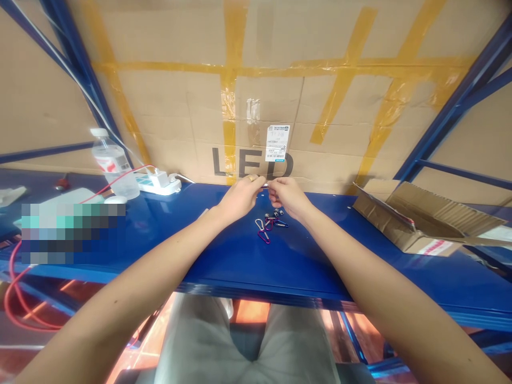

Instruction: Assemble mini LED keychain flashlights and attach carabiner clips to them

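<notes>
My left hand [241, 197] and my right hand [290, 197] meet above the far half of the blue tabletop. Their fingertips pinch a small, shiny piece [265, 185] between them, mostly covered and too small to name. On the table just below lies a loose group of carabiners. A silver carabiner [259, 224] is at the left of it, with a red-purple carabiner [263, 238] nearest me and a blue carabiner [281, 224] on the right. Several small metal pieces [276, 212] sit just behind them, near my right hand.
An open cardboard box [416, 234] stands on the right. To the left are a water bottle [114, 165], a power strip [170, 186] with a plug, and a red cable [16, 288]. A large taped cardboard sheet [176, 117] rises behind the blue table [248, 272], between blue metal posts [452, 106].
</notes>
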Motion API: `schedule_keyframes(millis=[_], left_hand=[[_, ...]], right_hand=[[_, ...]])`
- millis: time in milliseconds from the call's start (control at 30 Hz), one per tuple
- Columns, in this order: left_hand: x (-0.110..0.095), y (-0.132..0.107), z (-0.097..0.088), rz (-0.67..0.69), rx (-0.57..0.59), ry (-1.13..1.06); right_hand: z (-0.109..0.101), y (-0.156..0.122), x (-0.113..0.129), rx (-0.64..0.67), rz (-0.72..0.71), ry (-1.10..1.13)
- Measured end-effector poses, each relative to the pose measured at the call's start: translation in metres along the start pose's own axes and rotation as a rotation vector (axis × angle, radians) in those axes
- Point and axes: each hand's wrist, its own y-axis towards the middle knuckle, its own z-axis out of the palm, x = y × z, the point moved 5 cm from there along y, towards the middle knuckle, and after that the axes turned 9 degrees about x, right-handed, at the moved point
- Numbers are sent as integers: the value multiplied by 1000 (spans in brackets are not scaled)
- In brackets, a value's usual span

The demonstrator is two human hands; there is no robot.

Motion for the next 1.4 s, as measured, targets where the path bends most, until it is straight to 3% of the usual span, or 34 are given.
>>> schedule_keyframes(millis=[133,267,400,533,633,767,900,1000,1133,1267,1400], left_hand=[[-5,0,-1,104,-29,125],[-8,-1,-3,119,-46,215],[-8,-1,1,182,24,289],[-9,-1,4,300,87,345],[-10,0,1,312,103,304],[-12,2,-5,205,72,160],[-13,4,-10,64,-112,-149],[-4,6,-8,-143,-260,-396],[13,8,-1,-429,-299,-694],[23,8,5,-633,-243,-1100],[22,2,11,-798,50,-1309]], right_hand=[[0,1,-4,65,127,155],[2,1,-8,86,254,276],[2,-1,-11,101,403,391],[3,-4,-15,206,595,521],[4,-6,-15,254,618,552],[5,-5,-13,224,534,531],[3,-3,-9,142,400,425],[1,-1,-4,88,252,320],[0,-1,3,-6,4,59],[-2,-4,11,-102,-220,-345],[0,-10,19,-106,-455,-605]])
